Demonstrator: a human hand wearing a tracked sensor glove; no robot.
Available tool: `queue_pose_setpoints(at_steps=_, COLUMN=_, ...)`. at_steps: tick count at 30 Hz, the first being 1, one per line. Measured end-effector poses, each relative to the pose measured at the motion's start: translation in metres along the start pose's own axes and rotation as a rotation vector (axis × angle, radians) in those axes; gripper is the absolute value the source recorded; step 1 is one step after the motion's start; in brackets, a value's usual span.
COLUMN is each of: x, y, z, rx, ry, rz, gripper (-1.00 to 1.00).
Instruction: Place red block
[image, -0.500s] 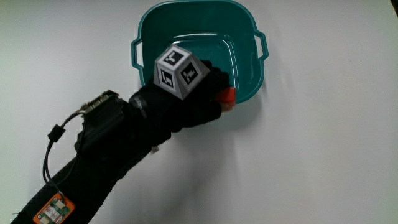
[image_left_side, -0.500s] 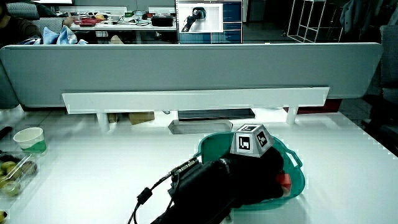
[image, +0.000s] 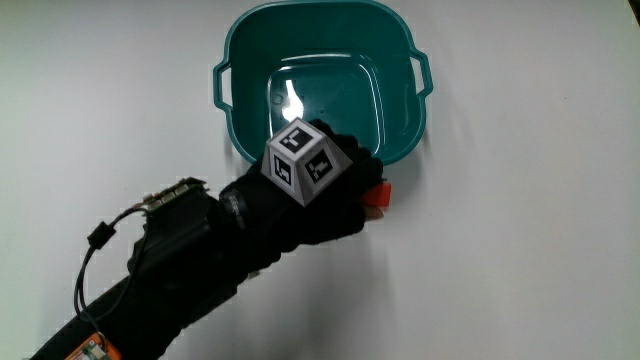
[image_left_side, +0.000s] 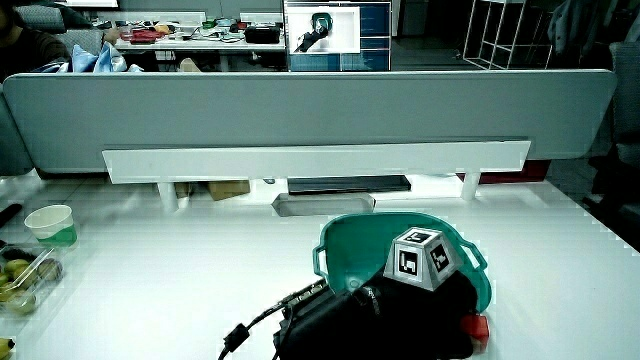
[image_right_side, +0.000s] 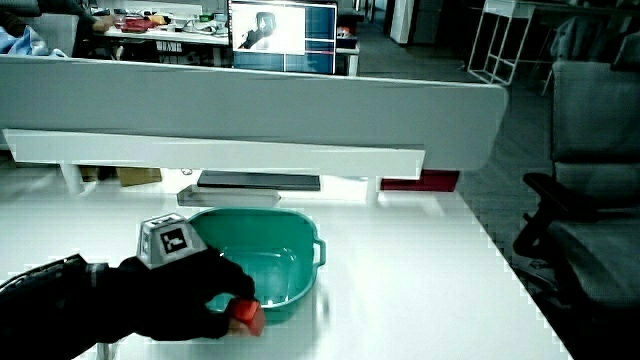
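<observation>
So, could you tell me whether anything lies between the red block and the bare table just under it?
Nothing visible does. The hand grips the red block beside the teal basin, just outside its wall on the person's side. In a side view the block sits low against the white table, with no other object under it.

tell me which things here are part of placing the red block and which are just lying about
Part of the job:
- small red block, in the grip of the black gloved hand, on the table beside the basin
- teal plastic basin with two handles

Lying about:
- small paper cup near the table's edge
- clear tub of green fruit
</observation>
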Motion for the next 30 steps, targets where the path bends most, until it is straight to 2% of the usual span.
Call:
queue_pose_setpoints(at_steps=4, x=0.005, y=-0.003, z=-0.009, rx=-0.026, ry=0.004, rz=-0.013, gripper=0.0)
queue_pose_setpoints(at_steps=5, x=0.004, y=-0.002, z=-0.015, rx=-0.044, ry=-0.017, rz=-0.024, gripper=0.0)
queue_pose_setpoints(at_steps=7, x=0.005, y=-0.003, z=-0.021, rx=-0.042, ry=-0.004, rz=-0.036, gripper=0.0)
queue_pose_setpoints(at_steps=10, x=0.004, y=-0.003, z=-0.032, rx=-0.071, ry=-0.044, rz=-0.046, gripper=0.0)
queue_pose_setpoints(at_steps=16, x=0.003, y=0.0, z=-0.054, rx=-0.092, ry=-0.046, rz=-0.071, gripper=0.0)
queue_pose_setpoints(at_steps=17, x=0.004, y=0.001, z=-0.057, rx=-0.089, ry=-0.024, rz=-0.077, gripper=0.0)
queue_pose_setpoints(at_steps=18, x=0.004, y=0.002, z=-0.063, rx=-0.11, ry=-0.051, rz=-0.069, gripper=0.0)
queue_pose_setpoints(at_steps=19, x=0.005, y=0.003, z=-0.067, rx=-0.111, ry=-0.04, rz=-0.082, gripper=0.0)
queue_pose_setpoints(at_steps=21, x=0.007, y=0.003, z=-0.071, rx=-0.139, ry=-0.034, rz=-0.069, gripper=0.0)
queue_pose_setpoints(at_steps=24, x=0.008, y=0.003, z=-0.078, rx=-0.139, ry=-0.015, rz=-0.075, gripper=0.0)
queue_pose_setpoints(at_steps=25, x=0.009, y=0.004, z=-0.08, rx=-0.159, ry=-0.027, rz=-0.072, gripper=0.0)
queue_pose_setpoints(at_steps=30, x=0.01, y=0.004, z=-0.084, rx=-0.162, ry=-0.016, rz=-0.077, gripper=0.0)
